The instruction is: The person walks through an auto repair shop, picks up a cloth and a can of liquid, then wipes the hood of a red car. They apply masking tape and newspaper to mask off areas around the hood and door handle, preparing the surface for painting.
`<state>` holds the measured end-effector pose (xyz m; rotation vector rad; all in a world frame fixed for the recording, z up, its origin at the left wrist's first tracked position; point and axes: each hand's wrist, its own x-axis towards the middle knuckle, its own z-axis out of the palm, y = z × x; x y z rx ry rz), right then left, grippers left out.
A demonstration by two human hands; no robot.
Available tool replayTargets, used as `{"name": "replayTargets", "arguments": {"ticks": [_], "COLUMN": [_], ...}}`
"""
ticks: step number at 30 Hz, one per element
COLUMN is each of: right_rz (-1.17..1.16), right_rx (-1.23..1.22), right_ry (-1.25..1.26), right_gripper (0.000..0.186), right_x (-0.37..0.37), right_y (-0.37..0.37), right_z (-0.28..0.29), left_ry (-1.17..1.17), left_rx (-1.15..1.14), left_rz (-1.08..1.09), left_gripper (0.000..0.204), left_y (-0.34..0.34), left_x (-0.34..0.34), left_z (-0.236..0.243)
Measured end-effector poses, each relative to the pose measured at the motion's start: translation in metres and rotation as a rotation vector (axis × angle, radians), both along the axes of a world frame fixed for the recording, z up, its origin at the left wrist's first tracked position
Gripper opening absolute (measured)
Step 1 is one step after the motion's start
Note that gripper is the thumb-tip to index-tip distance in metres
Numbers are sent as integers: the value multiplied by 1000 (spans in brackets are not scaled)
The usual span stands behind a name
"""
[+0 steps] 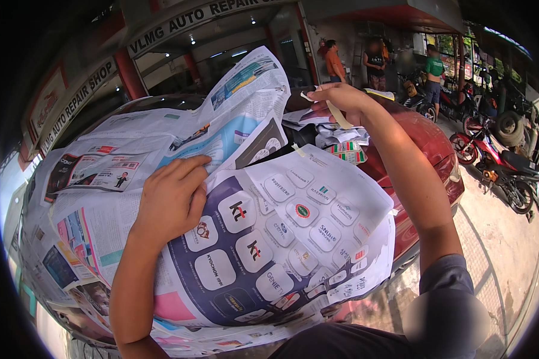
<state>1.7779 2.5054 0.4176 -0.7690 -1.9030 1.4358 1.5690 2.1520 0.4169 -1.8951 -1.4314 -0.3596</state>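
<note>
Sheets of newspaper (108,239) cover much of a dark red car (425,149). My left hand (173,191) lies on the sheets with its fingers apart, beside a purple and white printed sheet (233,239). One newspaper sheet (245,90) stands raised at the far side. Beyond the printed sheet, my right hand (341,102) is closed on a cream strip of masking tape (339,116), whose end hangs below the fingers. A short piece of tape (300,151) sits at the printed sheet's far edge.
Crumpled paper and a red-green-white packet (347,151) lie on the car near my right forearm. Motorcycles (503,161) and a loose tyre (509,130) stand at the right. Several people are in the background, one in an orange shirt (334,63). A repair shop front stands behind.
</note>
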Motion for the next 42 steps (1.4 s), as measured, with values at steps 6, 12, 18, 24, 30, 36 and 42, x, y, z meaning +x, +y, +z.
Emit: {"name": "replayTargets", "arguments": {"ticks": [6,12,18,24,30,36,42], "right_rz": [135,290,150,30,31,36,71], "right_rx": [-232,-456,-314,-165,-291,-215,-189], "right_ry": [-62,73,266,327,422,380,163], "right_gripper": [42,39,8,6,6,8,11], "right_x": [-22,-46,-38,14,16,20,21], "right_y": [3,25,15,-18,-8,3,7], "right_z": [-48,-53,-50,-49,-42,-11,-55], "left_ry": [30,83,99,-130,21,259,356], "left_rx": [-12,-89,-111,-26,187,262,172], "left_rz": [-13,-123,-97,17,176,213,124], "left_gripper": [8,9,13,32,33,21,15], "left_y": [-4,-1,-6,-11,28,33,24], "left_x": [3,5,4,24,37,39,45], "left_z": [-2,-1,-3,-4,4,-12,-33]}}
